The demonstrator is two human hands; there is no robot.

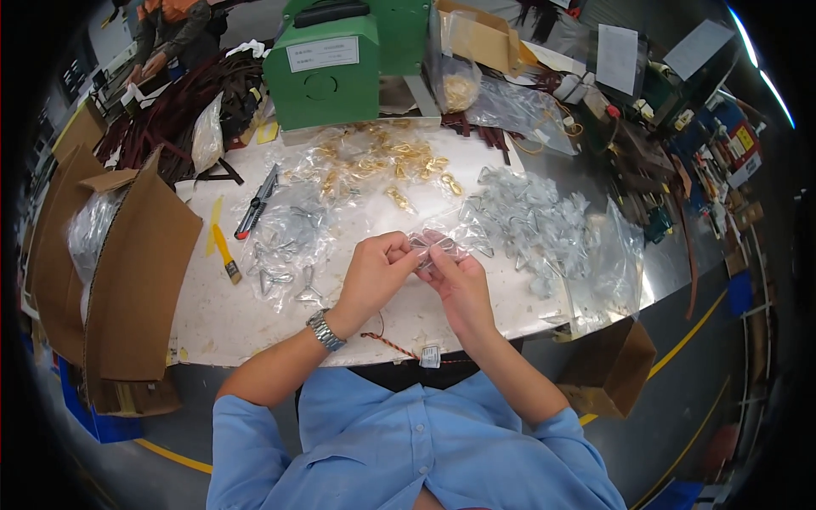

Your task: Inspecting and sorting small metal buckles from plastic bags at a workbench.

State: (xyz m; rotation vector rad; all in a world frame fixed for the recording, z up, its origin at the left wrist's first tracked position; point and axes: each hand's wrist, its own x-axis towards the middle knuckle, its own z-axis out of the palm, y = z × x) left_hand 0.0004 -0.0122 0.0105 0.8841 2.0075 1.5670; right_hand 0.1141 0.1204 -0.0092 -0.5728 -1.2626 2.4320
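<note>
Over the middle of the white worktop (229, 323), both of my hands pinch one small clear plastic bag (440, 241). A thin silver metal piece seems to be inside; its shape is partly covered by my fingers. My left hand (371, 270) closes on the bag's left side, with a metal watch on that wrist. On the other side, my right hand (463, 293) grips the bag between thumb and fingers. Right of my hands lies a heap of bagged silver metal pieces (531, 217). To the left are several silver triangular pieces (276, 255) on clear plastic. Bagged gold-coloured hardware (382, 161) is spread behind.
A green machine (327, 72) stands at the back. On the left are a box cutter (257, 202), a yellow-handled brush (226, 255) and a large cardboard box (136, 272). Dark straps (157, 119) lie beyond. Another person (166, 38) works far left.
</note>
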